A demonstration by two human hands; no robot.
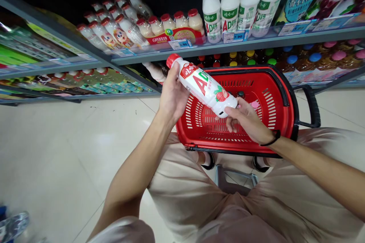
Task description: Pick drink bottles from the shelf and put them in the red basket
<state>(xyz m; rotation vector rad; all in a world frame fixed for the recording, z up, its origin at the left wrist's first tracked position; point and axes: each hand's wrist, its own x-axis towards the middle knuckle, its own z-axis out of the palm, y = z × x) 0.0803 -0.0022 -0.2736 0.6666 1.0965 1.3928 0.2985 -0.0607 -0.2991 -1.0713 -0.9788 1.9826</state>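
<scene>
A white milk drink bottle (pixel 203 85) with a red cap and a strawberry picture lies slanted between my two hands, above the red shopping basket (pixel 228 142). My left hand (pixel 172 98) is closed around its upper part, close to the cap. At the bottle's base, my right hand (pixel 246 119) grips the lower end with thumb and fingers. A black band (pixel 275 138) circles my right wrist. Inside the basket, a dark-capped item and a pink-capped item show partly behind the bottle and my right hand.
A shelf edge (pixel 171 53) with price tags runs across, just beyond the basket. On it stand tall white bottles (pixel 230 3) and a red-wrapped pack of small bottles (pixel 173 30). Capped drink bottles fill the lower shelf. The basket's black handle (pixel 310 106) juts right.
</scene>
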